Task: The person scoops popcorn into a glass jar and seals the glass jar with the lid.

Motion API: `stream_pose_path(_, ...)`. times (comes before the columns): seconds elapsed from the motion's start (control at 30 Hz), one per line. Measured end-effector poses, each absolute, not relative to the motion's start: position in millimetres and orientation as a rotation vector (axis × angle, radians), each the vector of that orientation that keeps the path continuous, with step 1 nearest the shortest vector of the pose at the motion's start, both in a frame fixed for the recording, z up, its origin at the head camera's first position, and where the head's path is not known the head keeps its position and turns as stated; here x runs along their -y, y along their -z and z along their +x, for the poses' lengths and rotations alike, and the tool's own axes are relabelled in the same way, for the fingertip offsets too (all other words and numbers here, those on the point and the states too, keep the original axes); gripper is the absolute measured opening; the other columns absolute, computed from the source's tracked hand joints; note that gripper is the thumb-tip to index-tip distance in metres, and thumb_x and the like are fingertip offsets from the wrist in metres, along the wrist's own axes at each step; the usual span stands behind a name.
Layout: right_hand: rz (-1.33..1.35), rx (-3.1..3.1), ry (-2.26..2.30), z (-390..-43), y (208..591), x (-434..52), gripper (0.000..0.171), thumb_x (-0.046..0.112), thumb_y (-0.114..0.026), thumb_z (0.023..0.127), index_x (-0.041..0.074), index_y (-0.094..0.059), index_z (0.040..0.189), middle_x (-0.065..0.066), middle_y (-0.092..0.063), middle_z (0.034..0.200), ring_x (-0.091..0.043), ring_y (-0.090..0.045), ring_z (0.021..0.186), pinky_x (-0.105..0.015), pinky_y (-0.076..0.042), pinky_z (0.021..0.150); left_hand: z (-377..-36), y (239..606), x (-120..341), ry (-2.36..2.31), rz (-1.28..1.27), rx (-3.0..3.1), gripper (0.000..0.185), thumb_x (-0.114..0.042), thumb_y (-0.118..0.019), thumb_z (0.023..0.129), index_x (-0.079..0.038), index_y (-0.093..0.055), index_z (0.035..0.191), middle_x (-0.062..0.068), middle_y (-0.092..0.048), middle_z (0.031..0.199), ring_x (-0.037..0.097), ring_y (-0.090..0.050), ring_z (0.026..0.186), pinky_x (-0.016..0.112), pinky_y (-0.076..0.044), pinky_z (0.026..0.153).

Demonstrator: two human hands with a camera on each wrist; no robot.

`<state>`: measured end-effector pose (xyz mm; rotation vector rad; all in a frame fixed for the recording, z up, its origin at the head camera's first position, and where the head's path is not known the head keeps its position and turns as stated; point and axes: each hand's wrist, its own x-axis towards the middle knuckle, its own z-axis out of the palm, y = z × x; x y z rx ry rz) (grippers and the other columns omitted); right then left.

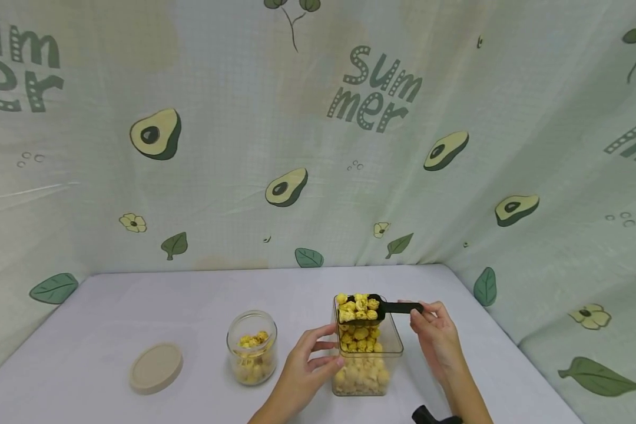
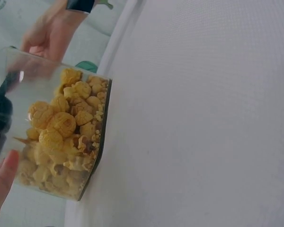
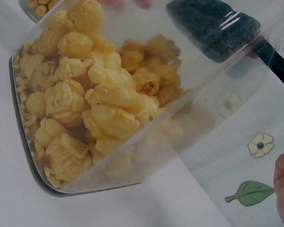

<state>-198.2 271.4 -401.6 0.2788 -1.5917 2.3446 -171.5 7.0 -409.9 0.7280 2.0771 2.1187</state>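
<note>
Head view: the right hand (image 1: 437,335) pinches a black scoop (image 1: 373,309) heaped with popcorn over the clear container (image 1: 368,353). The left hand (image 1: 310,359) has its fingers curled against the container's side. A glass jar (image 1: 251,347) stands left of the container.

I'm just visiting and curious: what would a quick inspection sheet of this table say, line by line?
Surface: white table, covered in plain cloth.
Job's things: clear square container partly filled with yellow popcorn; black scoop heaped with popcorn, held above the container's opening.
Clutter: small glass jar with some popcorn inside, lid off; round beige lid lying flat to its left.
Hands: left hand grips the container's side; right hand pinches the scoop's handle.
Cables: nothing seen.
Surroundings: pale green backdrop cloth printed with avocados, leaves and the word "Summer".
</note>
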Motion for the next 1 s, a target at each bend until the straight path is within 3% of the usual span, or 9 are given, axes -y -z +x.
stream_pose_path(0.47,0.285,1.635,-2.287,-195,392,-275,0.025,-0.01,-0.051,0.089,0.015,-0.052,0.094,0.0,-0.072,0.098,-0.004,-0.06,0.078,-0.016,-0.047,0.067,-172,410,-7,-2.098,0.7,-2.107,0.051,-0.023,-0.065,0.088,-0.011,-0.046,0.134,0.014,-0.042,0.134,0.024,-0.051,0.114,0.021,-0.05,0.091)
stream_pose_path(0.73,0.25,1.663,-2.247,-196,391,-263,0.025,-0.009,-0.054,0.088,0.016,-0.051,0.093,0.001,-0.072,0.096,-0.004,-0.056,0.072,-0.016,-0.042,0.063,-171,409,-7,-2.12,0.722,-2.096,0.051,-0.02,-0.064,0.089,-0.01,-0.045,0.134,0.014,-0.042,0.135,0.024,-0.051,0.114,0.023,-0.051,0.09)
stream_pose_path(1.0,0.275,1.597,-2.315,-198,397,-262,0.027,-0.011,-0.05,0.089,0.015,-0.051,0.093,0.001,-0.073,0.096,-0.003,-0.058,0.074,-0.014,-0.045,0.064,-172,409,-7,-2.105,0.695,-2.096,0.051,-0.021,-0.064,0.089,-0.01,-0.045,0.134,0.013,-0.041,0.135,0.026,-0.05,0.115,0.022,-0.051,0.09)
